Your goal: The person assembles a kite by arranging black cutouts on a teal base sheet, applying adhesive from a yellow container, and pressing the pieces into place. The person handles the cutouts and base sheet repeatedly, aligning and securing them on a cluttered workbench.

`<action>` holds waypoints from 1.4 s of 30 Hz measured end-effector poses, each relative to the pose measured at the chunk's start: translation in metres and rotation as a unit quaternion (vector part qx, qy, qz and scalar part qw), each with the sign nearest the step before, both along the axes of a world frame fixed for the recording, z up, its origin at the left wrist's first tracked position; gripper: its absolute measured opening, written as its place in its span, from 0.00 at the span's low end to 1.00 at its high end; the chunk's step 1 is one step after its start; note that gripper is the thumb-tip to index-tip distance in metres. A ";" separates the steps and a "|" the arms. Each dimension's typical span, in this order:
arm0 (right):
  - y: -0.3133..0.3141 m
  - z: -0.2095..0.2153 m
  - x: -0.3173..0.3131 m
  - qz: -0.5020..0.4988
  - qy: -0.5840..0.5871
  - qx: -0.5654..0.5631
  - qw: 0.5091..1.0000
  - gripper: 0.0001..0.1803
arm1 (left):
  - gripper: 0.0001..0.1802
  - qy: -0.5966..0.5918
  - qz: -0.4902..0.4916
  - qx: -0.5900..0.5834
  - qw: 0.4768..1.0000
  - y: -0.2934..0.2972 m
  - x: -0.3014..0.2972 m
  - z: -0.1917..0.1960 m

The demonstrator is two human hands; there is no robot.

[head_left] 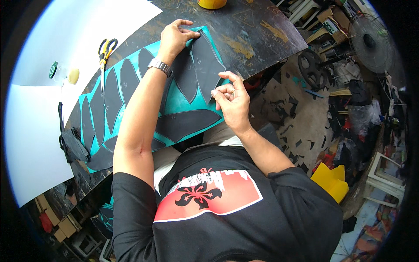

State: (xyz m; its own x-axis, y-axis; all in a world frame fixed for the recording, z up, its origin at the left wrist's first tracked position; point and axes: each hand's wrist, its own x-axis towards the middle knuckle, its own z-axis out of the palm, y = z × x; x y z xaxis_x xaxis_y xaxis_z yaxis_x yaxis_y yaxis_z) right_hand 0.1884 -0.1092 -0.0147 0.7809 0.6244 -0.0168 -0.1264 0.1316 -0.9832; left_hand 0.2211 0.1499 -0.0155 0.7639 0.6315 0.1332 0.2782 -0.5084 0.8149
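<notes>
A teal sheet (174, 94) lies across the table, with several dark grey leaf-shaped pieces (187, 123) spread over it. One dark grey pointed piece (205, 61) at the sheet's right end lies between my hands. My left hand (173, 40), with a metal watch on its wrist, has thumb and fingers bent at this piece's upper tip. At the piece's lower right edge, my right hand (234, 98) curls its fingers, thumb and fingertips at the border. Yellow-and-black scissors (104, 54) rest at the sheet's far left edge, blades pointing toward me.
White sheets (39, 131) cover the table's left side. A yellow tin (212, 3) stands at the far edge. Dark scraps (286, 113) litter the floor on the right, near a standing fan (371, 42), a yellow object (330, 181) and a white stool (386, 179).
</notes>
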 end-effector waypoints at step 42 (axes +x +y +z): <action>0.000 0.009 0.012 0.049 -0.065 -0.086 0.993 0.28 | 0.20 -0.029 0.022 0.068 0.997 -0.008 0.002 -0.010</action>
